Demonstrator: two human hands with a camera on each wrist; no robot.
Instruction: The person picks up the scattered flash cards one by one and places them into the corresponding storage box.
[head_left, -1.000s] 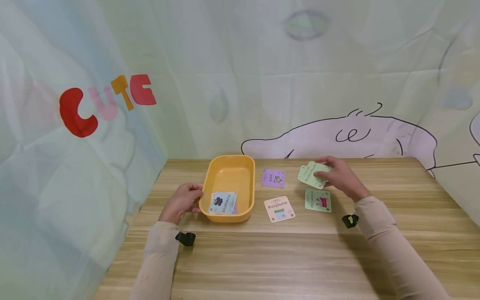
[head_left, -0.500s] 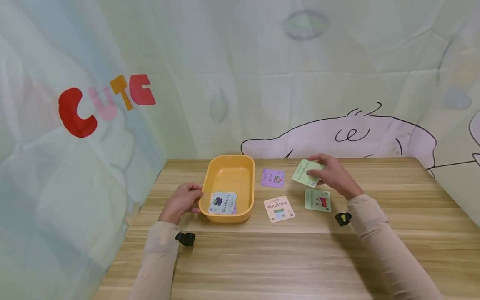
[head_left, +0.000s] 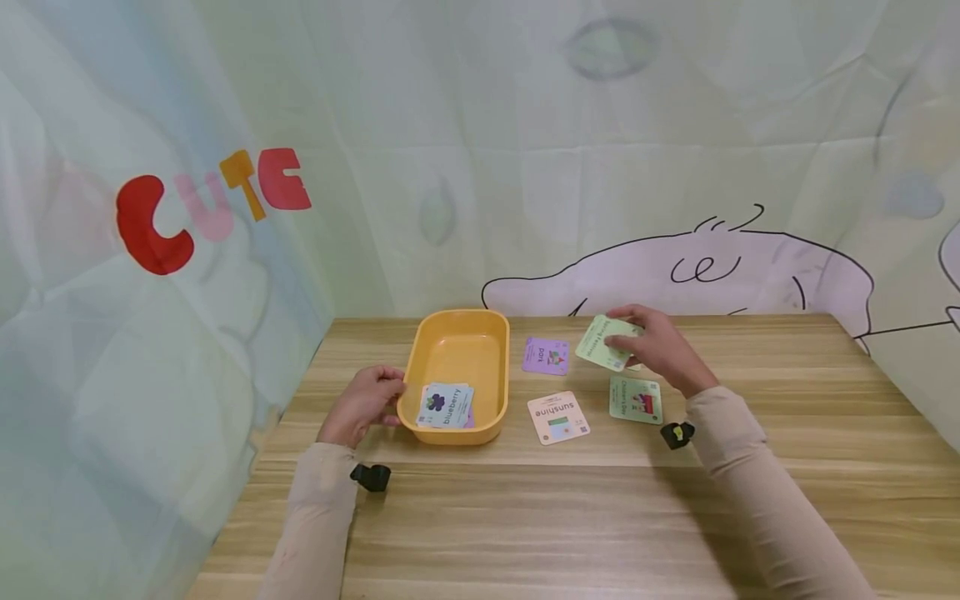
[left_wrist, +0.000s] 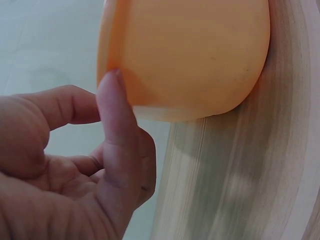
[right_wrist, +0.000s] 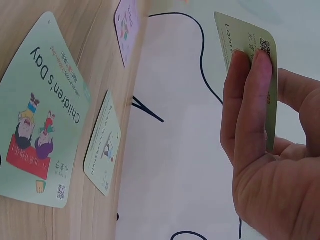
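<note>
The right hand (head_left: 652, 348) pinches a pale green square card (head_left: 602, 342) between thumb and fingers (right_wrist: 247, 100), holding it clear of the wooden bench (head_left: 600, 500) with the forearm stretched forward. The left hand (head_left: 365, 402) rests against the near left corner of the shallow yellow plastic tray (head_left: 498, 367), thumb (left_wrist: 117, 115) upright on its wall, the other fingers loosely curled and gripping nothing.

Just below the raised card lies a green "Children's Day" card (right_wrist: 42, 117). The right wrist view shows another green card (right_wrist: 104, 145) flat beside it, which the head view hides behind the hand. Left of the fingers lie a purple "pork" card (head_left: 547, 356) and a white "sunshine" card (head_left: 558, 417).

Inside the tray, near the left hand, sits a "blueberry" card (head_left: 446, 406) on a small stack. The held card's print is partly covered by the fingers. The left wrist view shows only the tray's outer wall.
</note>
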